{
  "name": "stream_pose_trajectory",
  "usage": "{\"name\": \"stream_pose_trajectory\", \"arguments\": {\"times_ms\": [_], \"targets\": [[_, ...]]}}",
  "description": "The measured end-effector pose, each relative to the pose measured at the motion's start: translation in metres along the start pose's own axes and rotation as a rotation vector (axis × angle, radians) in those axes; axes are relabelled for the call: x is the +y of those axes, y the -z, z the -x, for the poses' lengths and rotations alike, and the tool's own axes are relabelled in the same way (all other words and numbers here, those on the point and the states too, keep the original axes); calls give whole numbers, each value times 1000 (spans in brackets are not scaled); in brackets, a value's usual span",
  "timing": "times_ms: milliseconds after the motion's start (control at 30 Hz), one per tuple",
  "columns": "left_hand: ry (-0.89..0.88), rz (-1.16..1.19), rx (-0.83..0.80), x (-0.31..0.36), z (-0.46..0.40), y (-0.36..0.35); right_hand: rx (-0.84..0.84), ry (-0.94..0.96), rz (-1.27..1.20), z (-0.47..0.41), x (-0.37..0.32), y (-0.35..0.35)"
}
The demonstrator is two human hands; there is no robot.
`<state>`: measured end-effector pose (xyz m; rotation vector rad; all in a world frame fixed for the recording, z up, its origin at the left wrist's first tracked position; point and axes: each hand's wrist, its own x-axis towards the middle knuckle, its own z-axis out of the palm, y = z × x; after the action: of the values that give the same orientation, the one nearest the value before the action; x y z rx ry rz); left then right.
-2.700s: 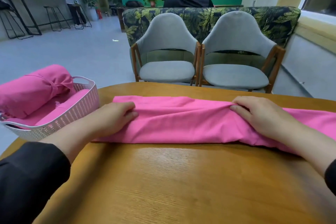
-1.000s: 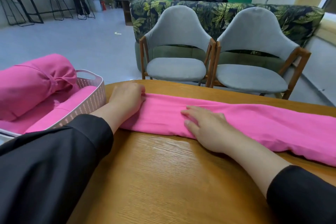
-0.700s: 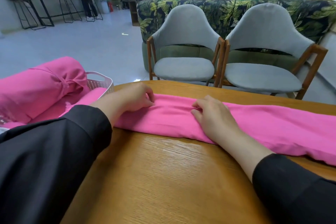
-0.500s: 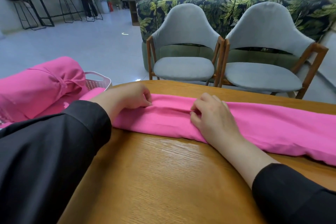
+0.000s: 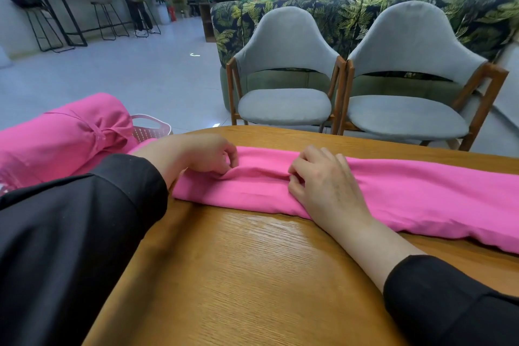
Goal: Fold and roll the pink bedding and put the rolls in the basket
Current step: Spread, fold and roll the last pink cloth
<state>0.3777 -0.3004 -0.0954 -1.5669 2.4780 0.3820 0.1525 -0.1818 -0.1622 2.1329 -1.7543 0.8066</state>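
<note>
On wooden table (image 5: 252,275), pink bedding (image 5: 407,194) — long folded strip, left hand (image 5: 207,153) and right hand (image 5: 323,177) pinching its raised fold

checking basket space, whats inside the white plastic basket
A large rolled pink bedding bundle fills the white slotted plastic basket; the basket's floor and most of its walls are covered.

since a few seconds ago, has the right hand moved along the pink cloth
Yes. The right hand has slid left along the pink cloth, from in front of the right grey chair to nearer the left hand.
</note>
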Motion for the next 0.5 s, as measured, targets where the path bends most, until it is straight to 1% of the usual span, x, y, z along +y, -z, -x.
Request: {"name": "stream_pose_trajectory", "arguments": {"times_ms": [100, 167, 233, 267, 333, 367, 400, 433, 467, 500], "targets": [[-1, -72, -54, 6, 3, 2, -11, 1, 1, 0, 1, -1], [1, -174, -72, 11, 6, 0, -9, -6, -4, 0, 1, -2], [-11, -209, -67, 14, 7, -1, 4, -26, -11, -1, 2, -2], [-16, -162, -56, 13, 9, 1, 19, -39, -15, -1, 1, -1], [-4, 34, -39, 10, 13, 6, 50, -61, -18, -1, 1, 0], [-12, 95, -50, 9, 15, 10, 56, -69, -10, 0, 1, 1], [-38, 78, -51, 7, 16, 12, 56, -74, -1, 0, 0, 1], [-51, 44, -32, 7, 15, 12, 52, -77, -4, 0, 1, 1], [-64, 10, 34, 7, 12, 11, 45, -79, -16, 1, 1, 1], [-71, 10, 137, 7, 10, 9, 37, -80, -29, 1, 0, 1]]}}
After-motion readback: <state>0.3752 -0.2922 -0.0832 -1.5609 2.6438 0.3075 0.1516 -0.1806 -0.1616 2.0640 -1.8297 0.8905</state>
